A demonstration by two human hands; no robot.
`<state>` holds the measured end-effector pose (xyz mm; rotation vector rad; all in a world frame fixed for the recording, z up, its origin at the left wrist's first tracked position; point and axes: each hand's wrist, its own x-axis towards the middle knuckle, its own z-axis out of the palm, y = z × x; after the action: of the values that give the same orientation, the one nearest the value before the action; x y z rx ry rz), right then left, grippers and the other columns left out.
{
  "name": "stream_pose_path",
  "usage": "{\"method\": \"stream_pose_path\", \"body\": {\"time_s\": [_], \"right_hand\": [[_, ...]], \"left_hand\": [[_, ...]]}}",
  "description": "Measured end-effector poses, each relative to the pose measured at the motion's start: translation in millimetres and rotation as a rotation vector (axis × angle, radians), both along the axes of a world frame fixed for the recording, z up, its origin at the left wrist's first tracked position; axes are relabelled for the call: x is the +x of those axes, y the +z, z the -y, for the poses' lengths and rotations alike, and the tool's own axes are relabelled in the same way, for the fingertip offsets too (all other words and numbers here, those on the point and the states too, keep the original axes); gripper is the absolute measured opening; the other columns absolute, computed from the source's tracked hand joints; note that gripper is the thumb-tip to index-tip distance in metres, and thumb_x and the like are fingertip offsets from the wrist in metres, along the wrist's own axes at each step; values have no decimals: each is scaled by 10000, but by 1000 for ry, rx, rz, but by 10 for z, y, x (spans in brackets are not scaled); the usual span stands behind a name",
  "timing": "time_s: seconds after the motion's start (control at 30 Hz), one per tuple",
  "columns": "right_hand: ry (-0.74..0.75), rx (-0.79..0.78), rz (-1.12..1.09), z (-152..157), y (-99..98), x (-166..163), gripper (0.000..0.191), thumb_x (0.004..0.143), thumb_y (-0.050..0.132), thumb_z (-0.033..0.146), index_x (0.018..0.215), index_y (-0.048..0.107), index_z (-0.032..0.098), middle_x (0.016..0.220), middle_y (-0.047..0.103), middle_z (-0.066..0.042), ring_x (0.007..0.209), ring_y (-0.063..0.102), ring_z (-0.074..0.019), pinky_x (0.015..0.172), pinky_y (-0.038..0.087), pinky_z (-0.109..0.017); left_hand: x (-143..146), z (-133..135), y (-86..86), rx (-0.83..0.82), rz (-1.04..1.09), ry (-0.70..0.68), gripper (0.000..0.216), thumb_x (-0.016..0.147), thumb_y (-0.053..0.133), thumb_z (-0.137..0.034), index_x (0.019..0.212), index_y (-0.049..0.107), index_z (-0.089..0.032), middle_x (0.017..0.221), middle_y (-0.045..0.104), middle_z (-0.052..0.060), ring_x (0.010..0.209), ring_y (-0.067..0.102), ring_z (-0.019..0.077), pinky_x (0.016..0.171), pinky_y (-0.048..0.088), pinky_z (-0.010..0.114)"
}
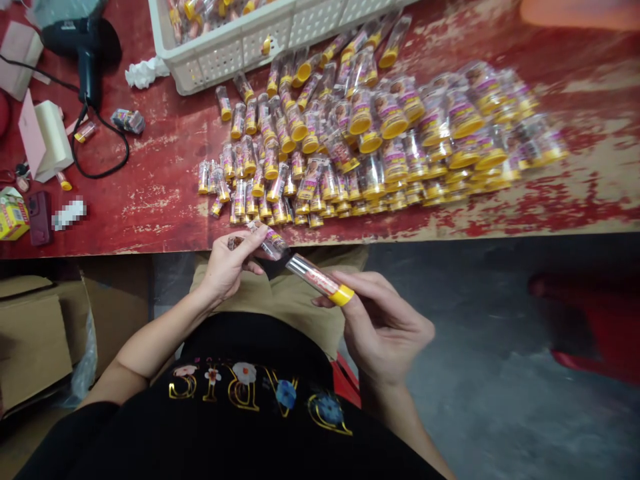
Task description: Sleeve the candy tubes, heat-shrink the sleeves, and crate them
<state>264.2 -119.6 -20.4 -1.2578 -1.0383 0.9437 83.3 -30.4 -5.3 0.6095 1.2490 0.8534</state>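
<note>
My right hand [383, 323] pinches a clear tube [316, 277] by its yellow cap, with reddish contents showing inside. My left hand [233, 260] grips a clear printed plastic sleeve [273, 243] between thumb and fingers. The tube's uncapped end points at the sleeve's near end; whether the two touch I cannot tell. Both are held over my lap, just off the table's front edge. Beyond them lies a large pile of yellow-capped tubes [370, 180] in printed clear wrapping, several layers deep.
A white perforated crate [210, 70] holding more tubes stands at the back of the worn red table [150, 220]. On the left lie a dark heat gun [90, 63] with its cord, a phone [39, 218] and a yellow box [13, 213]. Cardboard boxes [35, 340] sit below left.
</note>
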Motion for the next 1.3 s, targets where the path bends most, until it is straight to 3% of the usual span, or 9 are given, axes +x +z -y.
{"method": "stream_pose_path", "body": {"time_s": [0.43, 0.63, 0.83, 1.0, 1.1, 1.17, 1.3], "right_hand": [[72, 12, 103, -7, -33, 65, 282, 886, 703, 149, 1115, 793, 288, 930, 726, -43, 756, 716, -182, 618, 613, -344], [-53, 144, 219, 8, -124, -71, 395, 869, 696, 89, 1168, 773, 334, 955, 747, -33, 775, 720, -183, 657, 602, -360], [-110, 67, 34, 36, -173, -261, 294, 909, 667, 147, 1123, 783, 313, 931, 711, -30, 733, 712, -161, 632, 632, -339], [-142, 4, -190, -28, -198, -206, 183, 910, 701, 252, 1061, 789, 307, 935, 694, -22, 708, 704, -138, 616, 658, -308], [-1, -62, -322, -137, -242, -162, 139, 901, 724, 330, 1023, 787, 313, 1142, 726, -47, 984, 741, -198, 830, 666, -386], [112, -117, -335, -216, -285, -164, 129, 905, 723, 329, 1013, 790, 308, 1238, 725, -50, 1157, 702, -227, 1003, 601, -450], [117, -136, -333, -321, -364, -191, 127, 901, 734, 314, 1010, 799, 313, 1041, 781, -23, 1013, 738, -195, 993, 593, -416]], "left_hand": [[-63, 9, 26, 1, -29, -117, 390, 685, 836, -524, 727, 731, -151, 747, 736, 64, 575, 674, 119, 372, 413, 167], [-6, 78, 29, 30, 31, -122, 425, 720, 830, -543, 781, 726, -136, 838, 783, 117, 715, 763, 195, 399, 447, 170], [35, 120, 13, 65, 37, -111, 436, 750, 814, -554, 746, 697, -134, 822, 785, 118, 668, 750, 175, 396, 436, 164], [36, 86, 15, -8, 11, -87, 475, 725, 804, -607, 746, 692, -146, 768, 755, 86, 655, 732, 160, 401, 417, 167], [69, 94, -45, 37, -8, -44, 450, 682, 853, -570, 703, 693, -150, 658, 695, 28, 532, 623, 84, 377, 358, 148], [103, 117, -89, 57, -8, -46, 454, 679, 860, -563, 661, 675, -149, 600, 653, 3, 462, 528, 47, 355, 306, 141], [124, 144, -120, 32, -51, -52, 453, 718, 836, -571, 683, 664, -153, 542, 606, -15, 428, 472, 41, 346, 261, 146]]}}
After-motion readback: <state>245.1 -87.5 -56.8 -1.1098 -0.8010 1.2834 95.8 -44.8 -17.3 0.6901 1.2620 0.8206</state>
